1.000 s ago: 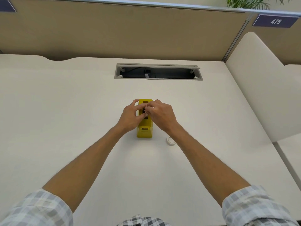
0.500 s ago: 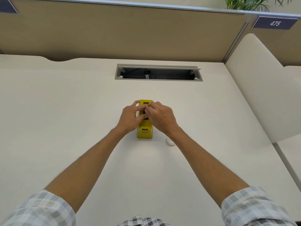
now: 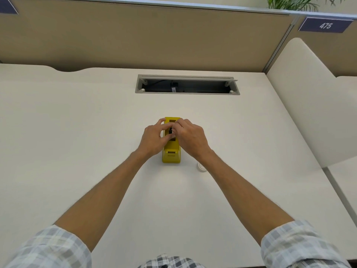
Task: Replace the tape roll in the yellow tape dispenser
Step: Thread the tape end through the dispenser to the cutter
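The yellow tape dispenser [image 3: 171, 155] stands on the desk at mid-frame, its cutter end towards me. My left hand [image 3: 153, 138] wraps its left side, with the index finger and thumb reaching over the open well. My right hand [image 3: 190, 137] comes from the right, and its fingertips pinch a small black hub [image 3: 171, 131] in the well. The fingertips of both hands meet there and hide most of the well. A small white tape roll [image 3: 201, 167] lies flat on the desk right of the dispenser, partly behind my right wrist.
The pale desk [image 3: 77, 132] has an open cable slot [image 3: 187, 86] at the back, beyond the dispenser. A tan partition wall [image 3: 154, 35] closes the rear. A cream side panel [image 3: 309, 105] rises on the right.
Both hands stay on the dispenser. The fingertips have shifted slightly over the well.
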Tool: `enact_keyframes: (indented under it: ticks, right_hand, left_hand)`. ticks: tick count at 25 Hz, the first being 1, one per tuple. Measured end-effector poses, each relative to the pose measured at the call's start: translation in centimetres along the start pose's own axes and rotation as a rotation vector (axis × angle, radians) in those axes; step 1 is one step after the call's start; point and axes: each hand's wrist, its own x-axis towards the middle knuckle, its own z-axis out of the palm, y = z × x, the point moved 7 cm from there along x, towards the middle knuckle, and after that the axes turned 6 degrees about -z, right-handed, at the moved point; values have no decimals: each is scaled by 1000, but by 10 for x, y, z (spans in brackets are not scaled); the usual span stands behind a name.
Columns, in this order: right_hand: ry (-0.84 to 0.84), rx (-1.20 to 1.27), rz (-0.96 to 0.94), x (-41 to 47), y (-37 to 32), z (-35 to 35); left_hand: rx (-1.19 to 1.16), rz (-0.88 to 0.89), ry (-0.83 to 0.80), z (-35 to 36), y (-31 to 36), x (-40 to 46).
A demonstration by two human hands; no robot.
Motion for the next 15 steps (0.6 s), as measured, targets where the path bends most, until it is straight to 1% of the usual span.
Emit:
enact_keyframes:
  ticks: [3, 6, 11, 15]
  right_hand:
    - [-58, 3, 32, -1, 2, 7]
    - [-77, 34, 91, -1, 6, 10]
    - [-49, 120, 133, 0, 6, 5]
    - [-55, 99, 126, -1, 7, 1]
  left_hand:
    - [4, -3, 2, 0, 0, -1]
    - [13, -1, 5, -2, 0, -1]
    - [33, 26, 26, -3, 1, -2]
    - [48, 8, 19, -2, -2, 0]
